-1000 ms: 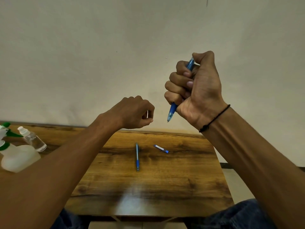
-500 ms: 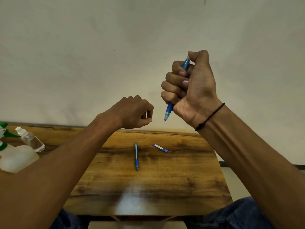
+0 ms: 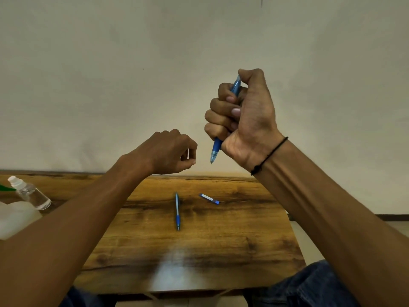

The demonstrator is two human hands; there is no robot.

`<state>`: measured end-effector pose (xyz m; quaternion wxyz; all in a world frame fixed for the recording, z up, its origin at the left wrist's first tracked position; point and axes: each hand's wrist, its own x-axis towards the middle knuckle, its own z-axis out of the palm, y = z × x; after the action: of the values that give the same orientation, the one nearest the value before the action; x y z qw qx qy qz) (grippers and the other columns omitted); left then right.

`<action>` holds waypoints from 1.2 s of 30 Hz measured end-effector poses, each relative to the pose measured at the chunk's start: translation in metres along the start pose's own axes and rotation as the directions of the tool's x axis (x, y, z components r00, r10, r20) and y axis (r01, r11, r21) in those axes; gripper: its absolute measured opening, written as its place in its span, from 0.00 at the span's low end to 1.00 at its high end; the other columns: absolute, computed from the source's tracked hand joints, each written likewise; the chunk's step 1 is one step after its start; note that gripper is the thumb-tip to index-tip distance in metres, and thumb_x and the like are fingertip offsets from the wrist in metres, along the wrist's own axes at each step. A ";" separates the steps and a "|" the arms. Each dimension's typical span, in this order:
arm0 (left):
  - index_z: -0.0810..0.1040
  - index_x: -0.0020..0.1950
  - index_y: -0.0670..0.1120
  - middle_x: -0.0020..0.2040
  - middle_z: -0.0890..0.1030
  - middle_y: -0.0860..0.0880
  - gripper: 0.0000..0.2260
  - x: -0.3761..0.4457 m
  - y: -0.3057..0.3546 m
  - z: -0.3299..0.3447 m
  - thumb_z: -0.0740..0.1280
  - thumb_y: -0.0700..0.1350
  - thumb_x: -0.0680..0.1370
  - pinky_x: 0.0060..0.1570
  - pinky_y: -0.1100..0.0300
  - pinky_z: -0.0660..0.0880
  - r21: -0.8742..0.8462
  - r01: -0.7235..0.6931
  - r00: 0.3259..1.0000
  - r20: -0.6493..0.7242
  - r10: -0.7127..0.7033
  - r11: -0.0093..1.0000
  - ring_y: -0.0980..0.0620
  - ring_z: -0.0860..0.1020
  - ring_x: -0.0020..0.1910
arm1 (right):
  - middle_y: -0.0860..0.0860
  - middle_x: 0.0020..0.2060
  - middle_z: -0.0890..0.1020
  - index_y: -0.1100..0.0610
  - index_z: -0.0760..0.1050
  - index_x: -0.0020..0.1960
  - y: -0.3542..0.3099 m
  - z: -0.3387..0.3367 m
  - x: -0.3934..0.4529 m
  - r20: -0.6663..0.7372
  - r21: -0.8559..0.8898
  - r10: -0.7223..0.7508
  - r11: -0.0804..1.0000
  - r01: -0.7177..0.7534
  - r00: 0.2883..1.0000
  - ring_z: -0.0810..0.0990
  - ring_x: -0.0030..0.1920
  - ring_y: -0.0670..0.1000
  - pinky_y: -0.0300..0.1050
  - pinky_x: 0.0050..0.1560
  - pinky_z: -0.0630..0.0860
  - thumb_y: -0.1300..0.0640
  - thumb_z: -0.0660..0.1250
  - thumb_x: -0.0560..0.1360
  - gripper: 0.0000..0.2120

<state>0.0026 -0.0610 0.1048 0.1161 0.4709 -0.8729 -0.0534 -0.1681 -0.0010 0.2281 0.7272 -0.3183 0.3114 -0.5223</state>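
My right hand (image 3: 243, 116) is raised above the table and grips a blue pen (image 3: 215, 149) in a fist, tip pointing down, thumb over the top end. My left hand (image 3: 170, 151) hangs just left of the pen tip, fingers curled, pinching a thin white sliver (image 3: 188, 153) between thumb and forefinger. What the sliver is I cannot tell. A second blue pen (image 3: 177, 212) lies on the wooden table (image 3: 221, 251) below, and a short blue-and-white pen piece (image 3: 209, 198) lies to its right.
A small clear bottle with a white cap (image 3: 29, 192) and a white spray bottle (image 3: 15, 218) stand at the table's left edge. A plain wall rises behind the table. My knees in blue jeans (image 3: 309, 286) are at the near edge.
Both hands have shifted slightly left and closer together; the pen tip now hangs nearer my left fingertips. The grips are the same.
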 end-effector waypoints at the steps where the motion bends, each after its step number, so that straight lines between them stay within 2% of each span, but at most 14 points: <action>1: 0.85 0.52 0.51 0.42 0.86 0.53 0.05 0.000 -0.001 0.000 0.72 0.50 0.79 0.40 0.59 0.80 0.001 -0.003 1.000 -0.001 0.003 1.000 0.56 0.81 0.36 | 0.46 0.20 0.58 0.54 0.59 0.29 0.000 0.000 0.000 -0.002 0.002 0.001 1.000 -0.001 1.000 0.52 0.21 0.45 0.36 0.23 0.51 0.43 0.50 0.82 0.25; 3: 0.85 0.52 0.51 0.41 0.86 0.54 0.05 0.000 -0.001 0.001 0.73 0.51 0.79 0.40 0.58 0.80 -0.001 -0.003 1.000 -0.002 0.003 1.000 0.58 0.79 0.34 | 0.46 0.20 0.58 0.54 0.58 0.29 0.000 -0.001 0.000 -0.007 0.002 0.002 1.000 -0.002 1.000 0.52 0.21 0.45 0.36 0.23 0.51 0.44 0.50 0.82 0.25; 6: 0.85 0.51 0.51 0.41 0.85 0.54 0.05 0.001 -0.002 0.003 0.73 0.50 0.79 0.37 0.62 0.75 0.001 -0.003 1.000 -0.007 0.003 1.000 0.62 0.76 0.31 | 0.46 0.20 0.57 0.54 0.58 0.29 -0.002 -0.001 0.001 -0.005 0.003 0.005 1.000 -0.005 1.000 0.52 0.21 0.45 0.35 0.23 0.52 0.44 0.50 0.82 0.25; 11: 0.84 0.50 0.51 0.41 0.85 0.53 0.04 0.002 0.000 0.004 0.73 0.50 0.79 0.35 0.65 0.70 0.001 0.003 1.000 0.005 -0.003 1.000 0.61 0.76 0.32 | 0.46 0.20 0.57 0.54 0.58 0.30 -0.004 -0.003 0.002 -0.014 0.005 0.002 1.000 -0.002 1.000 0.51 0.22 0.45 0.35 0.23 0.51 0.44 0.50 0.82 0.24; 15: 0.85 0.51 0.51 0.43 0.86 0.53 0.05 0.002 0.000 0.004 0.73 0.50 0.79 0.39 0.62 0.76 -0.003 0.006 1.000 0.010 -0.006 1.000 0.58 0.79 0.36 | 0.46 0.20 0.57 0.54 0.58 0.30 -0.005 -0.004 0.003 -0.012 0.019 0.006 1.000 -0.005 1.000 0.51 0.21 0.45 0.35 0.24 0.50 0.43 0.50 0.82 0.25; 26: 0.85 0.53 0.51 0.45 0.87 0.52 0.06 0.001 -0.002 0.004 0.73 0.51 0.79 0.43 0.58 0.81 0.010 0.018 1.000 0.018 -0.019 1.000 0.56 0.82 0.39 | 0.46 0.20 0.57 0.54 0.58 0.29 -0.006 -0.004 0.004 -0.017 0.024 0.013 1.000 -0.012 1.000 0.51 0.21 0.45 0.36 0.25 0.49 0.44 0.51 0.81 0.25; 30: 0.85 0.53 0.51 0.44 0.87 0.52 0.06 0.001 -0.003 0.003 0.73 0.51 0.79 0.41 0.61 0.78 0.014 0.024 1.000 0.015 -0.024 1.000 0.56 0.82 0.39 | 0.46 0.20 0.57 0.54 0.57 0.29 -0.006 -0.004 0.004 -0.018 0.015 0.020 1.000 -0.019 1.000 0.51 0.21 0.45 0.36 0.24 0.50 0.44 0.50 0.82 0.24; 36: 0.85 0.53 0.51 0.44 0.86 0.53 0.06 0.000 -0.004 0.003 0.72 0.52 0.79 0.42 0.59 0.80 0.031 0.035 0.999 0.018 -0.036 0.999 0.56 0.81 0.38 | 0.46 0.20 0.57 0.54 0.58 0.29 -0.006 -0.005 0.004 -0.029 0.025 0.029 0.999 -0.028 0.999 0.51 0.22 0.45 0.36 0.24 0.49 0.44 0.51 0.82 0.25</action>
<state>0.0051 -0.0634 0.1012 0.0997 0.4875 -0.8662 -0.0463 -0.1742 -0.0071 0.2294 0.7339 -0.2971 0.3198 -0.5203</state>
